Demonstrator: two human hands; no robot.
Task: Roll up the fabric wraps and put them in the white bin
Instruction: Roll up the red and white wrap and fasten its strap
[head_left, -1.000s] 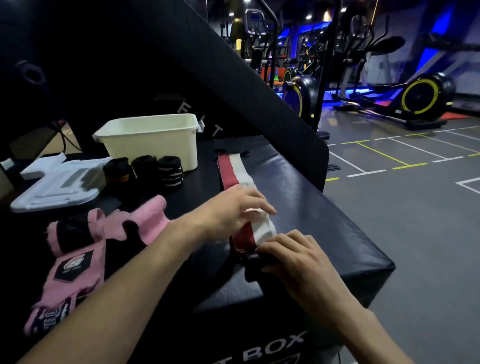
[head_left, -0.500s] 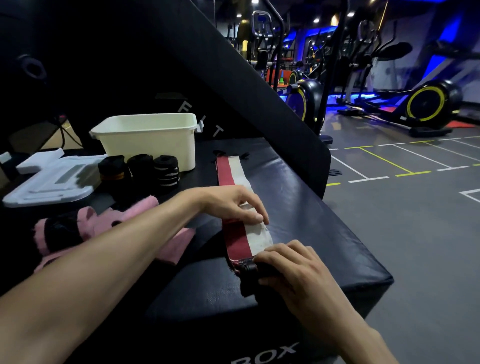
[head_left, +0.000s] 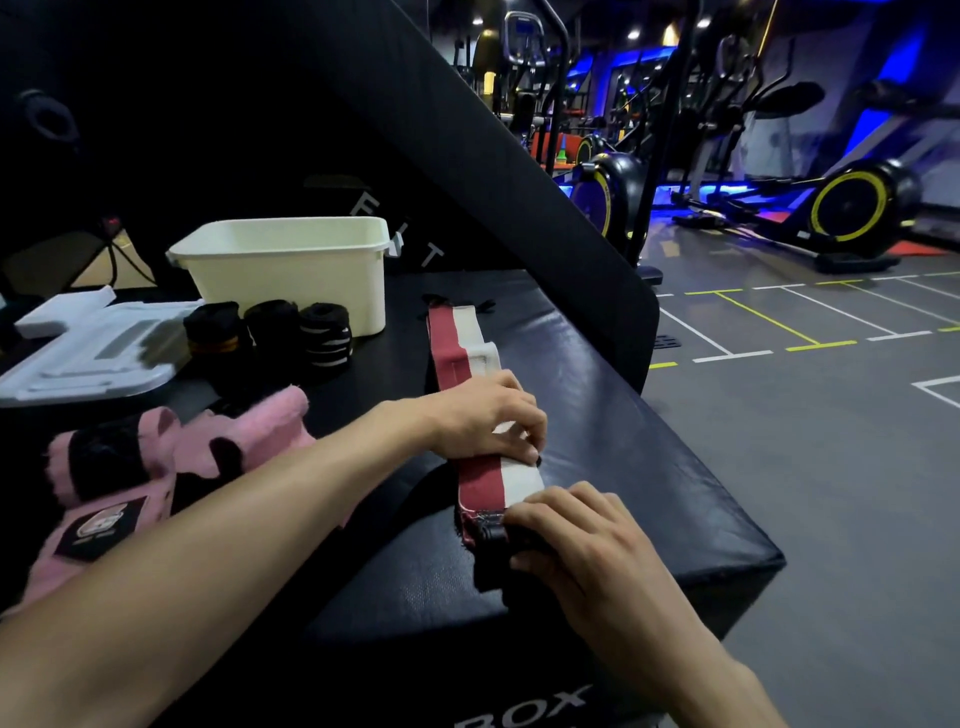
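A long red and white fabric wrap (head_left: 460, 340) lies stretched out on a black padded box (head_left: 634, 447), running away from me toward the white bin (head_left: 291, 280). My left hand (head_left: 483, 421) lies across the wrap's middle, fingers bent, fingertips pressing down at its right edge. My right hand (head_left: 576, 540) grips the wrap's near end, where a small black roll shows under the fingers. Three rolled black wraps (head_left: 270, 332) stand upright in front of the bin.
Unrolled pink and black wraps (head_left: 156, 467) lie heaped at the left under my forearm. A white lid (head_left: 88, 353) sits at far left. A slanted black pad (head_left: 467, 156) rises behind the box. The box's edge drops to gym floor on the right, with exercise machines (head_left: 852, 208) beyond.
My left hand slid a little farther up the wrap and then back, its fingers now more bent. My right hand stays on the near rolled end.
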